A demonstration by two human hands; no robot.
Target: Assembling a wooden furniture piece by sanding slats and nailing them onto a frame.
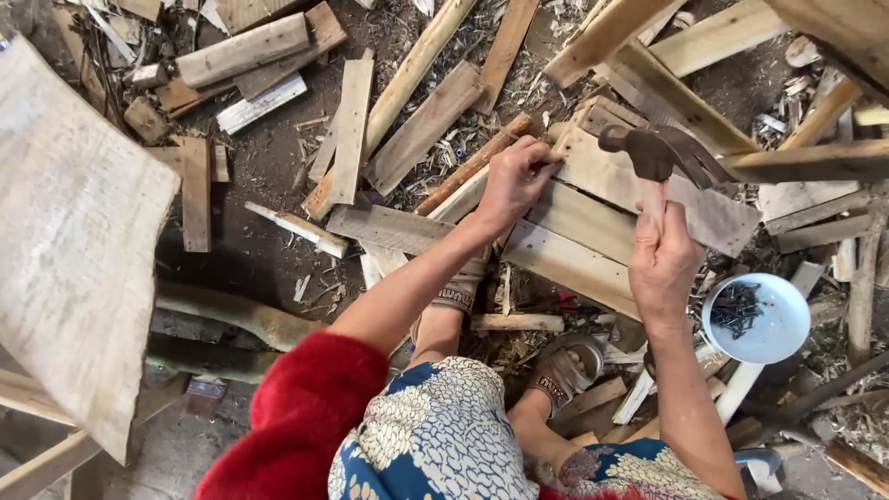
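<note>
My right hand (663, 261) grips the wooden handle of a claw hammer (656, 154), its rusty head raised over a panel of nailed wooden slats (593, 227). At the panel's upper left edge, my left hand (514, 181) pinches something small against a slat; it is too small to identify. Both my sandalled feet rest just below the panel.
A white bowl (782, 343) holding dark nails sits on the ground to the right of my right hand. Loose planks, sticks and wood chips litter the dirt floor all around. A large pale board (74, 231) leans at the left, with logs (231, 319) beneath it.
</note>
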